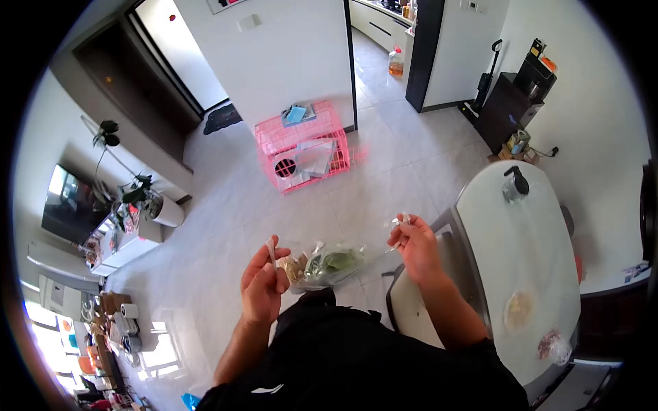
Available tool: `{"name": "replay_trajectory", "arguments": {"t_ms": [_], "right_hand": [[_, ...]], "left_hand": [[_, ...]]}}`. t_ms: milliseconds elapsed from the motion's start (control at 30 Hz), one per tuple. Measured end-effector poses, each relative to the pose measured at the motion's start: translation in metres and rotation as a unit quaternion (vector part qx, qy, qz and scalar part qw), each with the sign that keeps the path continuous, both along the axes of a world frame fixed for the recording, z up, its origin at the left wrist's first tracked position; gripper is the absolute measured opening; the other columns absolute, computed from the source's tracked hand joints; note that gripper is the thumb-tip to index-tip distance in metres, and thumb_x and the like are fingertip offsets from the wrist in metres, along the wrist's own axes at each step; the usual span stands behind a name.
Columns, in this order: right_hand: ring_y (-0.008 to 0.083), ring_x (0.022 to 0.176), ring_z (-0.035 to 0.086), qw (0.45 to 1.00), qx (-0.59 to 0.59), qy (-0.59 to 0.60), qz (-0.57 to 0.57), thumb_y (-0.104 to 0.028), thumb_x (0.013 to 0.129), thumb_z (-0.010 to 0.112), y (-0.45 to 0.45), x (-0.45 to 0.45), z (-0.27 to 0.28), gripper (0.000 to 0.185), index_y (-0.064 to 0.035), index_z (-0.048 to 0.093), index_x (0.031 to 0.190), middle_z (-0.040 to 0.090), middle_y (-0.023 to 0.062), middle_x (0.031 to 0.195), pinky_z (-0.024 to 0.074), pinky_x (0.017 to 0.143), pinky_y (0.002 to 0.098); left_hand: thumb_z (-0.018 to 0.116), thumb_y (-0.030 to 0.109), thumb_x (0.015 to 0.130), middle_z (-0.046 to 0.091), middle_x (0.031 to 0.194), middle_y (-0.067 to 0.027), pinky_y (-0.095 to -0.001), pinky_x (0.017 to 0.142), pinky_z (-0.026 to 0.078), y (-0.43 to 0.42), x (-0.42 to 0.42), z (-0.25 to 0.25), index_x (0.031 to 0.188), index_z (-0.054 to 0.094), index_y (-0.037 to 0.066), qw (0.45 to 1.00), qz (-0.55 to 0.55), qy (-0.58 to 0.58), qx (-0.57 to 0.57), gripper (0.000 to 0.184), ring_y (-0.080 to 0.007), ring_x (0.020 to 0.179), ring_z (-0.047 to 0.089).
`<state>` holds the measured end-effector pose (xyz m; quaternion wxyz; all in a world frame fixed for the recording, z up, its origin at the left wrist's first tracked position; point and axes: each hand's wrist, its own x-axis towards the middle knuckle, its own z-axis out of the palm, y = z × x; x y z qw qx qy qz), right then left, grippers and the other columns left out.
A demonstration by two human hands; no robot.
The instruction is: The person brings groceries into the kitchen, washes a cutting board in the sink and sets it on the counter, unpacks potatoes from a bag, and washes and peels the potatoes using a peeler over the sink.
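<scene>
A see-through plastic bag (pixel 334 266) hangs in front of my body, between my two hands. Green leafy produce shows inside it, and tan pieces I cannot identify lie at its left side. My left hand (pixel 264 282) is closed, pinching a twisted white strip of plastic that looks like one handle of the bag. My right hand (pixel 415 248), to the right and slightly higher, pinches another bit of thin plastic between thumb and fingers. Its link to the bag is faint, though it looks like the other handle.
An oval white table (pixel 500 253) stands at right, bearing a dark-topped glass jar (pixel 515 185), a plate (pixel 519 310) and a small plastic bag (pixel 555 346). A chair (pixel 415 315) is beside it. Ahead on the tiles sits a pink wire cage (pixel 301 147); a potted plant (pixel 166 209) is at left.
</scene>
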<state>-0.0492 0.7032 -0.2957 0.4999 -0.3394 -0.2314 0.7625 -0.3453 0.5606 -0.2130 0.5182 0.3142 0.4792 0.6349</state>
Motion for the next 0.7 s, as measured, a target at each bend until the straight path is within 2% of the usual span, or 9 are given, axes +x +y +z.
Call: {"name": "replay_trajectory", "arguments": {"t_ms": [100, 167, 300, 367, 500, 633, 667, 700], "right_hand": [[0.0194, 0.083, 0.064, 0.999, -0.001, -0.035, -0.014, -0.012, 0.097, 0.059, 0.103, 0.000, -0.001, 0.026, -0.0020, 0.059, 0.122, 0.067, 0.0082, 0.093, 0.0501, 0.083, 0.0326], [0.0197, 0.083, 0.064, 0.998, -0.008, -0.057, -0.026, -0.012, 0.097, 0.059, 0.165, 0.008, -0.011, 0.029, -0.0017, 0.057, 0.124, 0.066, 0.0079, 0.093, 0.0497, 0.084, 0.0331], [0.0203, 0.083, 0.065, 0.992, -0.042, -0.049, -0.110, -0.013, 0.098, 0.058, 0.270, 0.033, -0.027, 0.033, -0.0008, 0.054, 0.128, 0.067, 0.0083, 0.093, 0.0502, 0.086, 0.0351], [0.0211, 0.085, 0.066, 0.978, -0.049, -0.047, -0.196, -0.012, 0.097, 0.057, 0.318, 0.051, -0.037, 0.034, -0.0006, 0.053, 0.129, 0.068, 0.0087, 0.094, 0.0509, 0.088, 0.0358], [0.0218, 0.088, 0.067, 0.961, -0.068, -0.074, -0.257, -0.011, 0.099, 0.057, 0.432, 0.091, -0.028, 0.031, -0.0014, 0.053, 0.128, 0.070, 0.0091, 0.095, 0.0519, 0.089, 0.0364], [0.0213, 0.087, 0.067, 0.963, -0.053, -0.086, -0.249, -0.011, 0.099, 0.057, 0.567, 0.148, -0.047, 0.029, -0.0018, 0.054, 0.127, 0.070, 0.0096, 0.096, 0.0524, 0.087, 0.0351], [0.0186, 0.079, 0.067, 0.964, -0.054, -0.110, -0.235, -0.012, 0.099, 0.056, 0.612, 0.158, -0.052, 0.028, -0.0044, 0.056, 0.126, 0.070, 0.0078, 0.091, 0.0533, 0.082, 0.0335], [0.0186, 0.079, 0.067, 0.965, -0.056, -0.113, -0.232, -0.012, 0.099, 0.056, 0.650, 0.168, -0.053, 0.028, -0.0044, 0.056, 0.126, 0.070, 0.0078, 0.091, 0.0533, 0.082, 0.0335]], "left_hand": [[0.052, 0.026, 0.101, 0.061, 0.135, -0.0113, -0.0276, 0.062, 0.037, 0.120, -0.009, -0.011, 0.154, 0.041, -0.001, 0.998, -0.059, 0.022, -0.003, 0.061, -0.0115, 0.063, 0.045], [0.052, 0.026, 0.101, 0.061, 0.134, -0.0104, -0.0282, 0.062, 0.037, 0.209, -0.014, -0.020, 0.154, 0.041, -0.001, 0.995, -0.096, -0.019, -0.023, 0.061, -0.0112, 0.064, 0.046], [0.055, 0.027, 0.100, 0.063, 0.130, -0.0076, -0.0276, 0.062, 0.037, 0.396, -0.003, -0.035, 0.151, 0.047, 0.005, 0.984, -0.144, -0.040, -0.099, 0.056, -0.0108, 0.065, 0.045], [0.055, 0.027, 0.100, 0.063, 0.127, -0.0056, -0.0268, 0.062, 0.037, 0.481, 0.012, -0.041, 0.149, 0.051, 0.007, 0.977, -0.182, -0.046, -0.099, 0.053, -0.0101, 0.064, 0.043], [0.054, 0.026, 0.100, 0.064, 0.125, -0.0056, -0.0267, 0.059, 0.036, 0.659, 0.058, -0.053, 0.147, 0.053, 0.007, 0.972, -0.205, -0.069, -0.093, 0.051, -0.0096, 0.062, 0.041], [0.052, 0.025, 0.099, 0.065, 0.124, -0.0059, -0.0252, 0.056, 0.035, 0.816, 0.101, -0.083, 0.145, 0.054, 0.007, 0.969, -0.207, -0.106, -0.086, 0.050, -0.0083, 0.059, 0.040], [0.051, 0.025, 0.099, 0.066, 0.122, -0.0059, -0.0242, 0.055, 0.034, 0.855, 0.109, -0.094, 0.144, 0.055, 0.007, 0.972, -0.193, -0.107, -0.082, 0.049, -0.0074, 0.057, 0.039], [0.051, 0.025, 0.099, 0.066, 0.122, -0.0059, -0.0242, 0.055, 0.034, 0.886, 0.117, -0.099, 0.144, 0.055, 0.007, 0.972, -0.190, -0.111, -0.084, 0.049, -0.0074, 0.057, 0.039]]}}
